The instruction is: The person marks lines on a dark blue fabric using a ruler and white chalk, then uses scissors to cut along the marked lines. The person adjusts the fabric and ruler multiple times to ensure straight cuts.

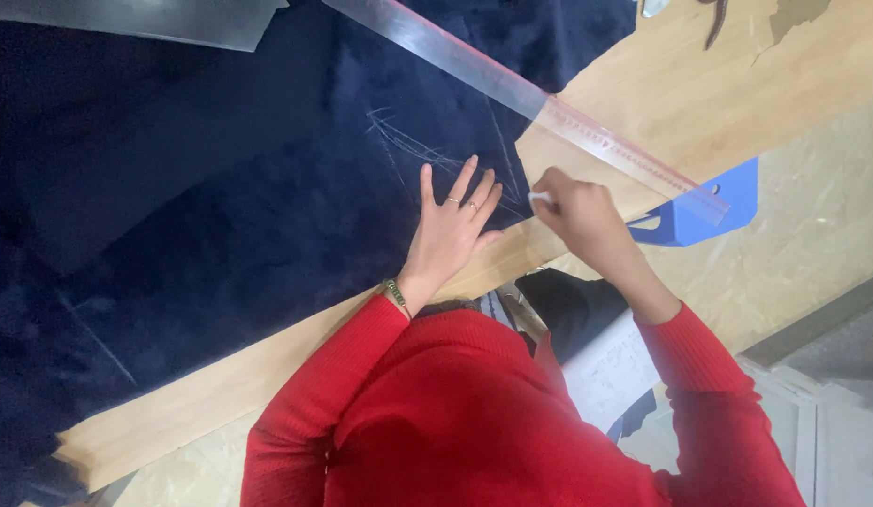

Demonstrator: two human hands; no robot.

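Note:
A large dark navy cloth (221, 188) lies spread over a wooden table (699, 94). Faint chalk lines are drawn on the cloth near its right edge. My left hand (451, 230) rests flat on the cloth, fingers apart, with rings and a green wristband. My right hand (579, 214) pinches a small white piece of chalk (540, 198) at the cloth's edge. A long clear ruler (549, 111) lies diagonally across the cloth and table, just beyond both hands. Both arms wear red sleeves.
A blue plastic curve tool (713, 202) lies on the table under the ruler's right end. A grey sheet (174, 19) sits at the top left. Paper with writing (610, 361) hangs below the table edge. Scissors handles (713, 19) show at the top right.

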